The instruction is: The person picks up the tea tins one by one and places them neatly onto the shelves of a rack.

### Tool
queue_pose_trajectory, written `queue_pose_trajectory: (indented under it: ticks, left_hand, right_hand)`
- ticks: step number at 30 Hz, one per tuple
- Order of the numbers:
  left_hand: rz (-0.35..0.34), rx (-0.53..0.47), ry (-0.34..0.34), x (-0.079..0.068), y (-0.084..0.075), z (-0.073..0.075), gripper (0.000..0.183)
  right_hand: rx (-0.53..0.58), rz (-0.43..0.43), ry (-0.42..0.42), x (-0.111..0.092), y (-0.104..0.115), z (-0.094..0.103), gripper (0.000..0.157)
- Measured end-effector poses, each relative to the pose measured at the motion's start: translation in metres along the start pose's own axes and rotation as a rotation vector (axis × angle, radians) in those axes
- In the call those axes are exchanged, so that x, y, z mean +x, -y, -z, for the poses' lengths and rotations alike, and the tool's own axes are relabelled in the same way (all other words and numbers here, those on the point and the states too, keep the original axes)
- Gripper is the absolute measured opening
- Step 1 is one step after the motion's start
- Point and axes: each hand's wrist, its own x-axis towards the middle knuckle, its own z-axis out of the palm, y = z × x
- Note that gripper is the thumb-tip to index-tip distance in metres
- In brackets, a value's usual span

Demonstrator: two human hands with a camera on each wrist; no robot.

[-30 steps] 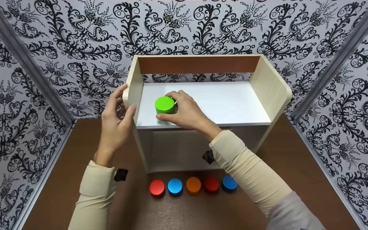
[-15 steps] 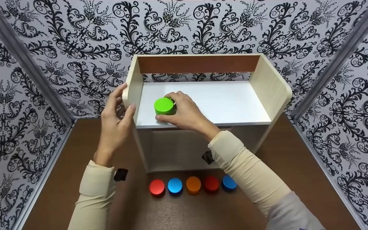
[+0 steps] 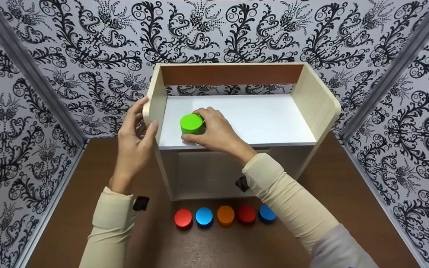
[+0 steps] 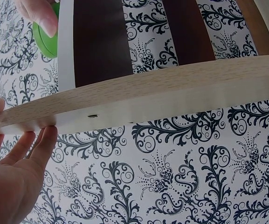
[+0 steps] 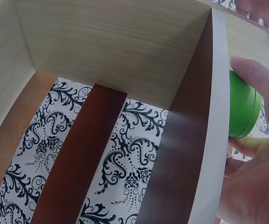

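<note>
In the head view a small wooden shelf unit (image 3: 259, 117) with a white upper board stands on the brown table. My right hand (image 3: 220, 132) holds a round bright green tin (image 3: 191, 122) upright on the left part of that board, thumb in front and fingers behind. The right wrist view has the green tin (image 5: 242, 105) seated on the board, with a lid seam around it. My left hand (image 3: 134, 143) grips the unit's left side panel (image 3: 155, 108). In the left wrist view, its fingertips (image 4: 48, 133) press the panel's outer face and the thumb lies on the other side.
A row of round tins stands on the table before the unit: red (image 3: 183, 219), blue (image 3: 204, 217), orange (image 3: 225, 216), darker red (image 3: 246, 214) and another blue tin (image 3: 267, 213), close to the right forearm. Patterned walls (image 3: 214, 33) enclose the table's back and sides.
The green tin and my right hand have shifted very slightly left since a second ago. My left hand stays on the side panel.
</note>
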Motion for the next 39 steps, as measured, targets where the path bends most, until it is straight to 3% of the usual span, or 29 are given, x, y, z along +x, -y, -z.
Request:
queue_pose_trajectory:
  ticks: [16,22,39]
  left_hand:
    - [0.017,-0.007,0.001,0.0002,-0.0003,-0.0003,0.054]
    - [-0.012,-0.012,0.002,0.0005,0.0007,-0.0007,0.054]
    - [0.008,-0.015,0.006,0.0009,0.0016,0.0002,0.055]
  right_hand:
    - [-0.001,0.003,0.001,-0.0016,-0.0003,0.0003,0.068]
    - [-0.005,0.014,-0.005,-0.0025,-0.0018,0.0001,0.072]
    - [0.069,0.007,-0.025,-0.0094,-0.0029,0.0061,0.082]
